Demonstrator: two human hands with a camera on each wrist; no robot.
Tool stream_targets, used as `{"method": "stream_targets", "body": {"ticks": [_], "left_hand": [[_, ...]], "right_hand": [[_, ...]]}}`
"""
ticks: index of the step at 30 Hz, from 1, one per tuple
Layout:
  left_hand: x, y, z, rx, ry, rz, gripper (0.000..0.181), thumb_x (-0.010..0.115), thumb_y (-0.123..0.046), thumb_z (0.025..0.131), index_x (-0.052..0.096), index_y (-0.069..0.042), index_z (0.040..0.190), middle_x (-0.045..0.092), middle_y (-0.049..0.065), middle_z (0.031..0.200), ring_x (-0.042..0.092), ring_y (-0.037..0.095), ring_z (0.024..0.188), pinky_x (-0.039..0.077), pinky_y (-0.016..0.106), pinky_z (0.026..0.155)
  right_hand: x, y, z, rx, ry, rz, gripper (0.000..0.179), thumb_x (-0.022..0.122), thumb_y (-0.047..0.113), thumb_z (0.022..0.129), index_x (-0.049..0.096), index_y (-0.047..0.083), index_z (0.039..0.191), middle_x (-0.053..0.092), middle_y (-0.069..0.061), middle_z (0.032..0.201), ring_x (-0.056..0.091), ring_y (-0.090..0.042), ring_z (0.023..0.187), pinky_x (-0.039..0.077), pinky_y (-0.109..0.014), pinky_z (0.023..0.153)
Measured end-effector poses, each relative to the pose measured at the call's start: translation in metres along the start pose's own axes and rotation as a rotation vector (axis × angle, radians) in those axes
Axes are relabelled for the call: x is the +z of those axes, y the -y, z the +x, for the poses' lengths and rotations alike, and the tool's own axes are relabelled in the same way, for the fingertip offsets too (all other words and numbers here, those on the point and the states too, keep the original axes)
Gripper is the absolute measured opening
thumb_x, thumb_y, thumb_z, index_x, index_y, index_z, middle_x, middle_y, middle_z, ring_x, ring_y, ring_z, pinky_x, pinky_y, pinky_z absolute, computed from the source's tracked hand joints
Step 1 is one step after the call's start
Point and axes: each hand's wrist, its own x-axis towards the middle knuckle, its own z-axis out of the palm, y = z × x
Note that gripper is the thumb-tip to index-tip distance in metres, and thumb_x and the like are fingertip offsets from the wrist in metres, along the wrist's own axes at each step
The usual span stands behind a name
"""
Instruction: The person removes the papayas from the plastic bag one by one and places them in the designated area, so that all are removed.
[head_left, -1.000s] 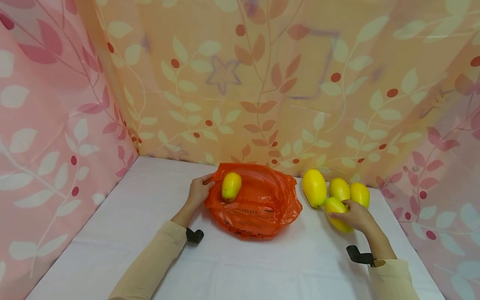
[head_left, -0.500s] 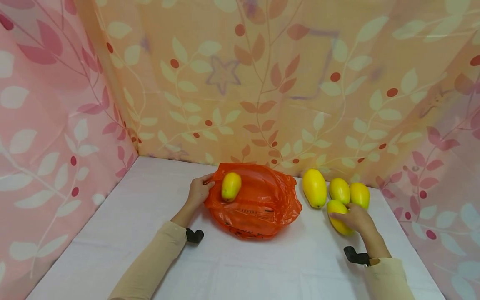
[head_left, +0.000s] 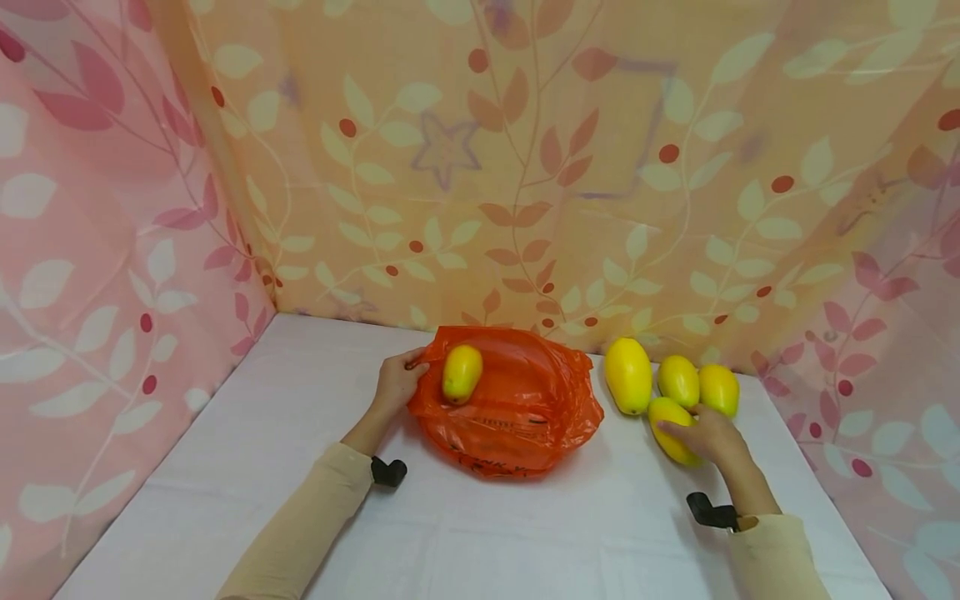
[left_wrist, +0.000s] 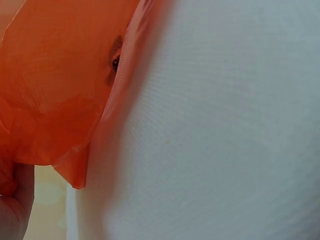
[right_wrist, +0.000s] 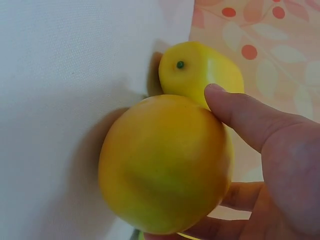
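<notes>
An orange-red plastic bag (head_left: 517, 392) lies spread on the table, its edge pinched by my left hand (head_left: 397, 382). In the left wrist view the bag (left_wrist: 65, 75) fills the upper left, with part of the hand (left_wrist: 17, 200) below it. One small yellow mango (head_left: 462, 374) shows at the bag's left side. On the right, my right hand (head_left: 716, 435) grips another yellow mango (head_left: 672, 431). The right wrist view has thumb and fingers around this mango (right_wrist: 165, 165), close to the table; its underside is hidden.
Beyond the gripped mango lie two similar mangoes (head_left: 678, 382) (head_left: 718, 390) and a larger, longer yellow fruit (head_left: 628, 375). Patterned cloth walls (head_left: 525, 167) enclose the white table (head_left: 480, 533) at the back and both sides.
My right hand has moved slightly left and toward me since a second ago, and the gripped mango has shifted a little under it. The left hand and bag look still.
</notes>
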Motion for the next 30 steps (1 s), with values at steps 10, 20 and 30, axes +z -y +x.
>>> {"method": "stream_targets", "body": {"ticks": [10,20,30], "left_hand": [[0.0,0.0,0.0,-0.001,0.002,-0.015,0.04,0.058,-0.008,0.096,0.056,-0.001,0.135,0.058,0.02,0.136,0.058,0.033,0.123,0.049,0.045,0.102],[0.002,-0.002,0.002,0.0,0.01,-0.029,0.04,0.059,-0.008,0.096,0.056,-0.001,0.135,0.058,0.02,0.136,0.058,0.033,0.123,0.049,0.045,0.102],[0.002,-0.002,0.0,-0.01,0.0,-0.012,0.039,0.059,-0.009,0.096,0.058,-0.002,0.135,0.059,0.02,0.135,0.057,0.032,0.123,0.049,0.045,0.103]], "right_hand": [[-0.01,0.005,-0.006,-0.028,0.042,-0.051,0.107,0.056,0.072,0.083,0.035,-0.016,0.139,0.049,-0.04,0.126,0.052,-0.047,0.102,0.046,-0.063,0.092],[-0.027,0.018,-0.014,-0.064,0.002,-0.06,0.105,0.053,0.071,0.085,0.033,-0.017,0.139,0.045,-0.042,0.13,0.051,-0.051,0.107,0.048,-0.062,0.091],[-0.034,0.059,-0.013,-0.159,-0.077,-0.048,0.087,0.056,0.063,0.089,0.044,-0.009,0.136,0.051,-0.039,0.126,0.057,-0.045,0.101,0.056,-0.048,0.079]]}}
